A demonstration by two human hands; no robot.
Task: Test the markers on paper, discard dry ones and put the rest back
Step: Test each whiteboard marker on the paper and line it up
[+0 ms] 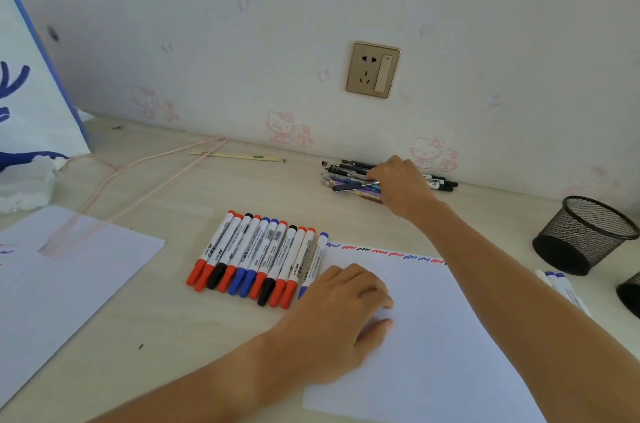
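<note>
Seemingly, right hand over pens.

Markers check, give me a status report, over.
Left hand flat on test paper. Right hand reaching into pen pile by the wall, grip hidden. Marker row capped beside paper. Nothing blocking.

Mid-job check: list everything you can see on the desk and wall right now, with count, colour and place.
Whiteboard markers: eleven in a row, red, black and blue caps, left of the test sheet.
Test sheet: one, white, scribbles along its top edge, front right.
Pen pile: mixed dark pens, count unclear, by the wall.
Mesh pen cup: one, black, far right; a second is cut off at the edge.
Blue-capped markers: two or three, beside the cup.
Second sheet: white, front left.
Wall socket: one, gold.
Left hand: rests on the test sheet.
Right hand: on the pen pile, grip unclear.
</note>
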